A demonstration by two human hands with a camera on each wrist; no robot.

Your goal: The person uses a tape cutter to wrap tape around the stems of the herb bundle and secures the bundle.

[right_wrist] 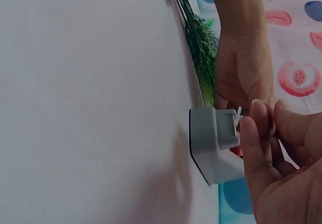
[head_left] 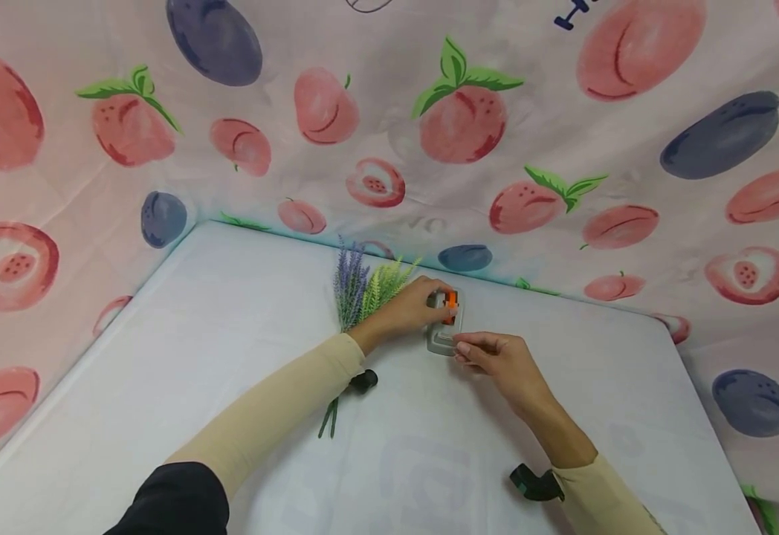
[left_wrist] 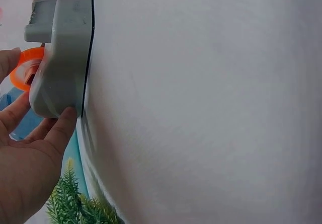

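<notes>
A grey tape dispenser (head_left: 441,346) stands on the white table, with an orange-cored tape roll (left_wrist: 22,63) seated in it. My left hand (head_left: 415,305) holds the dispenser from its far left side. In the left wrist view its thumb and a finger are at the roll, while other fingertips touch the grey body (left_wrist: 70,58). At the dispenser's near end, my right hand (head_left: 506,364) pinches with thumb and fingertips. A short clear tape end (right_wrist: 239,114) shows at those fingertips; the rest of it is hidden behind them.
Purple lavender stems (head_left: 351,286) and yellow-green sprigs (head_left: 383,282) lie left of the dispenser, partly under my left forearm. A fruit-printed cloth (head_left: 389,89) rises behind the table (head_left: 262,275). Small dark devices sit at the left wrist (head_left: 364,381) and right wrist (head_left: 537,484).
</notes>
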